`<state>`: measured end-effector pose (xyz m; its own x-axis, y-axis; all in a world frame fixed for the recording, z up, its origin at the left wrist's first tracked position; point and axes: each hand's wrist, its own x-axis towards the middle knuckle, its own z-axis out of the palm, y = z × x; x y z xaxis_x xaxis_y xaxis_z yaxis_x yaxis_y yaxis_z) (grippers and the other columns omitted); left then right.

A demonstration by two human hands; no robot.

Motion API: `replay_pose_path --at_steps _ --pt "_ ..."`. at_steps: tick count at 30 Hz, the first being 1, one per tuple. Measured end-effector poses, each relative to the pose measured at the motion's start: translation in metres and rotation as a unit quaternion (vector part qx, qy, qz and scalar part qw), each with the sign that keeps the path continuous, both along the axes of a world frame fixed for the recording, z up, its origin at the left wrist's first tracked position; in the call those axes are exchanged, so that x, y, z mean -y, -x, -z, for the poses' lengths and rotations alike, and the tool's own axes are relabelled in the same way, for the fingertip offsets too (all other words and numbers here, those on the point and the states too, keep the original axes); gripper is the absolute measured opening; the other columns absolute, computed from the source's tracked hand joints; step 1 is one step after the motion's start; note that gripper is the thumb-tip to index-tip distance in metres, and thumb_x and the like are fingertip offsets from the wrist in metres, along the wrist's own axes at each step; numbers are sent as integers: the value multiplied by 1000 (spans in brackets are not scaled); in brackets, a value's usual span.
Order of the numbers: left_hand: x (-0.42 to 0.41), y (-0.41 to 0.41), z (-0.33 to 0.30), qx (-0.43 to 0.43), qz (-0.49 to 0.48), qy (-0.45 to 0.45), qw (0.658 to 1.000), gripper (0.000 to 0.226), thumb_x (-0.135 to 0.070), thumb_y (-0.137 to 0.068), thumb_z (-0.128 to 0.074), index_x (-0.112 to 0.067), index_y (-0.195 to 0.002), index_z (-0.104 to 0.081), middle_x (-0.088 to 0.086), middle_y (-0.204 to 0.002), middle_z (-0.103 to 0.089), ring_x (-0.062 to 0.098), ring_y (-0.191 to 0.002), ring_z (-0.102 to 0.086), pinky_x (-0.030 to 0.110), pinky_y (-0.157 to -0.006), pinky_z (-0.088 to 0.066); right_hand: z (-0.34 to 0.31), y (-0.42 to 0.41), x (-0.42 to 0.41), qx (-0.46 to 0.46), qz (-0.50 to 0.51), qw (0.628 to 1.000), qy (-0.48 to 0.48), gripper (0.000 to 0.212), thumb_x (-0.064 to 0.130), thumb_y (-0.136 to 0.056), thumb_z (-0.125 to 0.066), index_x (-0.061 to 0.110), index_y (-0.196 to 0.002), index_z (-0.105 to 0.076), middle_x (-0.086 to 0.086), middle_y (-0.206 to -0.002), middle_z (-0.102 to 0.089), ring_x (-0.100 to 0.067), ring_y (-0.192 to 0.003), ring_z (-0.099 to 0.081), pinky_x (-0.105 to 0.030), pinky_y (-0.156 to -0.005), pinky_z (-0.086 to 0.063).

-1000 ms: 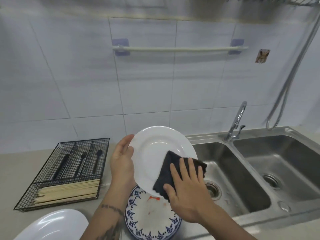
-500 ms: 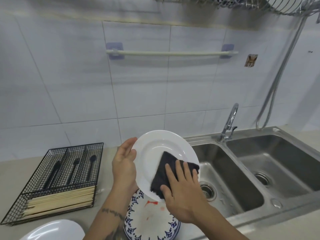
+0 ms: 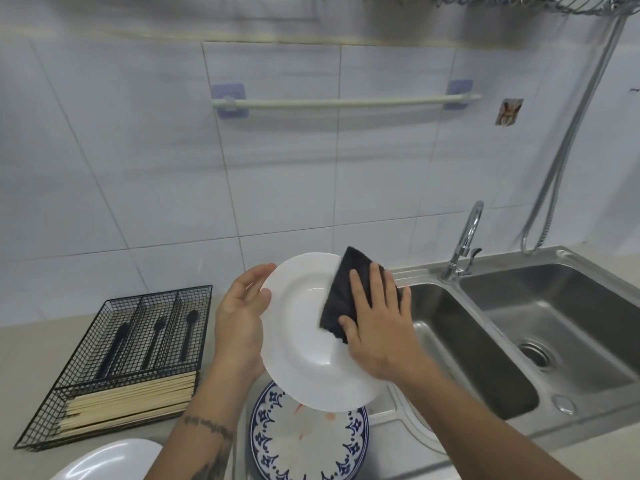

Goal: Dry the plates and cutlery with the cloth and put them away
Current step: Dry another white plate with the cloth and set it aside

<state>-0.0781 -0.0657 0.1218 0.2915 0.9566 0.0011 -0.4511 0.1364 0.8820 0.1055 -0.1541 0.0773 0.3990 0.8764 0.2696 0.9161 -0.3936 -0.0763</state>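
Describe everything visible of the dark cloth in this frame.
The dark cloth is near-black, soft-looking fabric, seemingly folded into a rough rectangle with a fuzzy edge. It lies flat against the upper right face of the tilted white plate, one corner poking past the rim. The right hand presses it there with spread fingers. Whether it is damp cannot be told.

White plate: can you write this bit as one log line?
step: drying | left hand: holds white plate by rim, tilted | right hand: presses dark cloth flat on plate | below: patterned plate
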Motion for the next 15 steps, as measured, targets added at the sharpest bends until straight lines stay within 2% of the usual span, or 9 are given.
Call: replay_pose_path --at_steps 5,8,10,13,15 --pt "6 -15 -10 -42 65 -39 996 46 11 -95 -45 -24 -99 -75 -3 -118 -74 22 -97 -73 39 -82 -57 -28 12 -19 9 -47 998 -51 77 50 -92 -28 23 -156 5 -12 -163 -4 -42 -144 -10 -58 -116 -13" --pt "8 -18 -11 -15 77 -38 996 44 12 -94 -46 -21 -102 -74 -2 -121 -73 23 -104 -72 44 -92 -55 -51 7 -25 56 -61 993 -90 71 50 -91 -35 30 -155 -10 -7 -153 -28 -35 -128 -33 -51 -104 -29" --pt "6 -12 -8 13 62 -24 998 44 12 -95 -46 -22 -101 -73 -3 -121 -73 21 -103 -72 45 -93 -54 -56 -7 -20 0 -38 994 -98 67 48 -91 -44 35 -150 -16 -5 -134 -38 -31 -112 -43 -46 -92 -40" --pt "9 2 4 0 56 -29 998 48 8 -96 -48 -29 -98 -77 -5 -122 -72 22 -106 -71 41 -87 -54 -48 -23 -2 -151 -42 985 -79 64 40 -92 -55 43 -143 -16 -1 -115 -40 -27 -99 -51 -43 -81 -50" --pt "9 8 14 -19 83 -38 996 42 4 -95 -51 -28 -108 -76 -2 -126 -70 26 -108 -70 43 -85 -56 -44 -23 7 -156 -60 983 -72 62 38 -92 -56 45 -140 -18 2 -110 -41 -24 -94 -54 -41 -79 -51"
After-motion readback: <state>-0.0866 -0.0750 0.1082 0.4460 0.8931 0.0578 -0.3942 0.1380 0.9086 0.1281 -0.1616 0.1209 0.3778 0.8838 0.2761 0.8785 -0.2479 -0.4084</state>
